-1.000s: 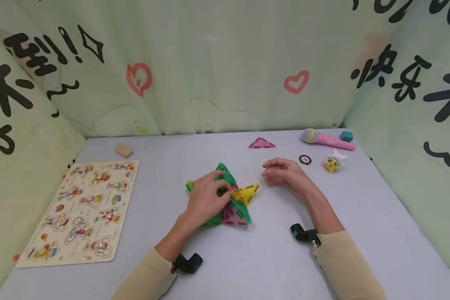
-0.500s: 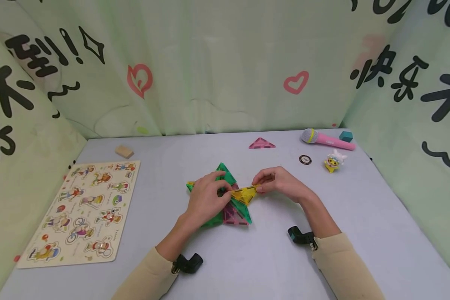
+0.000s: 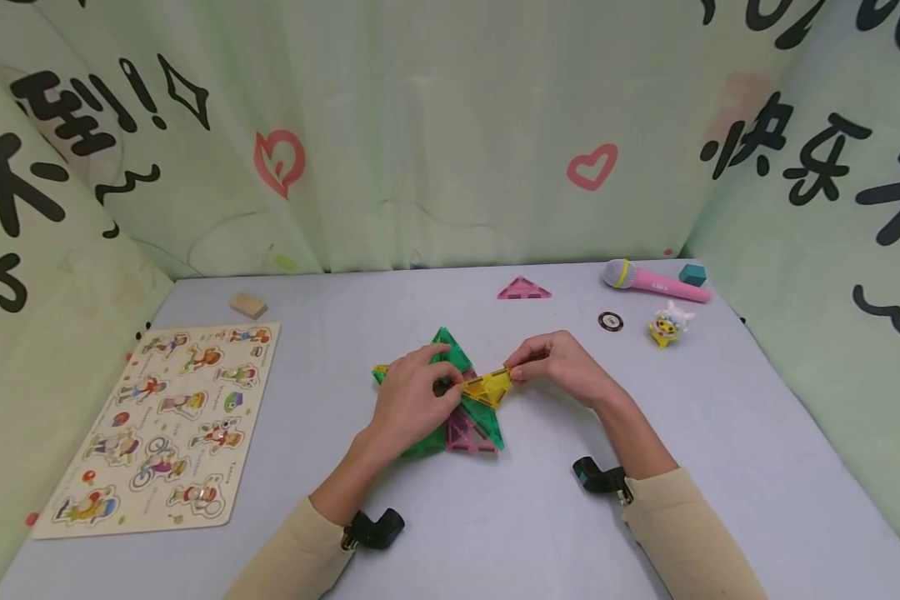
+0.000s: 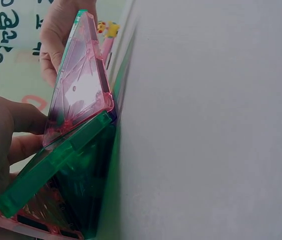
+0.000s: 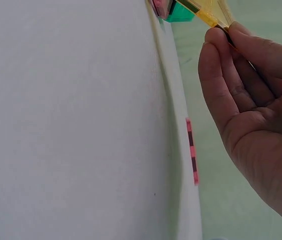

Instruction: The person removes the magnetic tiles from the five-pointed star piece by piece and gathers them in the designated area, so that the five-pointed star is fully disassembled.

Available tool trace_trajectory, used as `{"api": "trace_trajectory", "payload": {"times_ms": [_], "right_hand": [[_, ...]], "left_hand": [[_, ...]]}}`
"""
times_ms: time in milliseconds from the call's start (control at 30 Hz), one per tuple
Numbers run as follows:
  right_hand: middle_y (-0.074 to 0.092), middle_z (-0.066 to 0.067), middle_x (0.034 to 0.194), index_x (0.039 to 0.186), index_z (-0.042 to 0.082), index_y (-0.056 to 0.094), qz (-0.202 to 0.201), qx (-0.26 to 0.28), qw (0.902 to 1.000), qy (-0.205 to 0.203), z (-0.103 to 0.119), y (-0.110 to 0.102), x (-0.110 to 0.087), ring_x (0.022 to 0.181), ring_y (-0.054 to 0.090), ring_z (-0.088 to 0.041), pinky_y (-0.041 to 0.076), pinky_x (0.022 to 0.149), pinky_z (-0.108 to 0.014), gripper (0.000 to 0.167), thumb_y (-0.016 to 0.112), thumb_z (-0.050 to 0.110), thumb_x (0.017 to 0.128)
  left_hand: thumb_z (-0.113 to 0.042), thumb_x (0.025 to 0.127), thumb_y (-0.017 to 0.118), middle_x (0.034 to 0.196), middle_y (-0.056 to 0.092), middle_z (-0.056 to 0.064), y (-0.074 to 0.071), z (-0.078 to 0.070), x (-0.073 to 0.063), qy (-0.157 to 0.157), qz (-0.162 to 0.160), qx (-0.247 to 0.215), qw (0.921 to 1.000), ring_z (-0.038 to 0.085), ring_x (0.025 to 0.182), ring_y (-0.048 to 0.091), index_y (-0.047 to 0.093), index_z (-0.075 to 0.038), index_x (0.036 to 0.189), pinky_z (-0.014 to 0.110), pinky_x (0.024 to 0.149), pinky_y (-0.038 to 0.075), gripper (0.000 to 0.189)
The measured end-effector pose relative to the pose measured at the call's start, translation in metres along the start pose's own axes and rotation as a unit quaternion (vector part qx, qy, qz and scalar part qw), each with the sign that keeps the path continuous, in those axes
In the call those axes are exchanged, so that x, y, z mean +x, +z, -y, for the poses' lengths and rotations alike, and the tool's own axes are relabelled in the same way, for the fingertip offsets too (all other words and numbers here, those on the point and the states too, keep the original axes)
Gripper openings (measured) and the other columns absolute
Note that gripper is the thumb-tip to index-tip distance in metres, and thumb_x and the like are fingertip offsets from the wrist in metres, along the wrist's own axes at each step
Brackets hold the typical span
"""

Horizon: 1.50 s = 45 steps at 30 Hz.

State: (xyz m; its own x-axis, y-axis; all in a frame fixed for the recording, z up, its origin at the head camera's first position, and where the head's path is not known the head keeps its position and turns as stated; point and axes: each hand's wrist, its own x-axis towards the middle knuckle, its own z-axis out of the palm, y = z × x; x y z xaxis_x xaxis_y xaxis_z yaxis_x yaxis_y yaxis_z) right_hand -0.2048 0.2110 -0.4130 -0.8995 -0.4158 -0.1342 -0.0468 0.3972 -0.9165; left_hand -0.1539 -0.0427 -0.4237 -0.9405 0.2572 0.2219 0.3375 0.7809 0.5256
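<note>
A structure of see-through green and pink magnetic tiles (image 3: pixel 484 421) stands at the middle of the table. My left hand (image 3: pixel 411 390) rests over its top and grips it with thumb and fingers, covering its left part. At the structure's right side a yellow triangular magnetic tile (image 3: pixel 487 388) juts out; my right hand (image 3: pixel 558 367) pinches its outer corner. The left wrist view has a pink tile (image 4: pixel 81 95) leaning up from a green tile (image 4: pixel 56 160) beside the left fingers. In the right wrist view, thumb and index finger pinch the yellow tile (image 5: pixel 211 17).
A loose pink triangular tile (image 3: pixel 523 288) lies at the back. Toward the back right are a pink toy microphone (image 3: pixel 660 281), a teal block (image 3: pixel 692 273), a round black disc (image 3: pixel 611 321) and a small figurine (image 3: pixel 667 325). A picture puzzle board (image 3: pixel 157 429) and wooden block (image 3: pixel 248 305) lie left.
My right hand has come left from beside the structure and now pinches the yellow tile's outer corner. The left hand has kept its place on the structure.
</note>
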Motion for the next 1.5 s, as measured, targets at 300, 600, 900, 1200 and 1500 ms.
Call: {"api": "trace_trajectory", "payload": {"times_ms": [300,600,900,1200,1500], "right_hand": [[0.074,-0.013,0.100,0.098,0.003,0.076,-0.006,-0.003,1.0000,-0.002,0.000,-0.002,-0.001,0.085,0.065,-0.021,0.056,0.081,-0.032,0.014,0.072,0.012,0.088],[0.075,-0.010,0.100,0.098,0.006,0.077,-0.018,-0.018,0.9996,-0.007,0.000,-0.007,-0.002,0.085,0.066,-0.020,0.057,0.080,-0.032,0.012,0.073,0.011,0.088],[0.075,-0.005,0.100,0.106,0.004,0.075,-0.072,0.004,0.9974,0.003,0.001,-0.026,-0.009,0.088,0.070,-0.018,0.056,0.086,-0.030,0.019,0.070,0.017,0.092],[0.069,-0.004,0.103,0.118,-0.005,0.066,-0.140,0.057,0.9883,0.016,-0.004,-0.030,-0.003,0.087,0.070,-0.008,0.058,0.086,-0.027,0.031,0.067,0.017,0.095],[0.065,-0.007,0.109,0.124,-0.007,0.063,-0.199,0.074,0.9755,0.058,-0.009,-0.034,0.005,0.087,0.066,-0.003,0.058,0.086,-0.025,0.034,0.064,0.014,0.097]], "left_hand": [[-0.025,0.090,0.065,0.141,0.058,0.000,-0.001,0.001,0.000,0.010,-0.002,0.005,0.9999,0.024,0.136,0.050,0.076,-0.024,0.088,0.050,0.114,0.037,0.010],[-0.026,0.090,0.065,0.142,0.058,0.000,0.000,0.001,0.000,0.010,0.001,0.009,0.9999,0.025,0.136,0.050,0.076,-0.025,0.090,0.051,0.114,0.037,0.011],[-0.025,0.090,0.064,0.139,0.060,0.001,0.000,0.003,-0.001,0.025,-0.008,0.010,0.9996,0.025,0.134,0.053,0.075,-0.025,0.086,0.051,0.112,0.039,0.012],[-0.026,0.090,0.065,0.140,0.059,0.001,0.000,0.003,-0.002,0.021,-0.009,0.007,0.9997,0.025,0.135,0.052,0.075,-0.025,0.087,0.052,0.112,0.038,0.011],[-0.026,0.090,0.065,0.140,0.059,0.001,0.001,0.002,-0.001,0.023,-0.009,0.007,0.9997,0.025,0.135,0.052,0.075,-0.025,0.087,0.051,0.113,0.038,0.011]]}}
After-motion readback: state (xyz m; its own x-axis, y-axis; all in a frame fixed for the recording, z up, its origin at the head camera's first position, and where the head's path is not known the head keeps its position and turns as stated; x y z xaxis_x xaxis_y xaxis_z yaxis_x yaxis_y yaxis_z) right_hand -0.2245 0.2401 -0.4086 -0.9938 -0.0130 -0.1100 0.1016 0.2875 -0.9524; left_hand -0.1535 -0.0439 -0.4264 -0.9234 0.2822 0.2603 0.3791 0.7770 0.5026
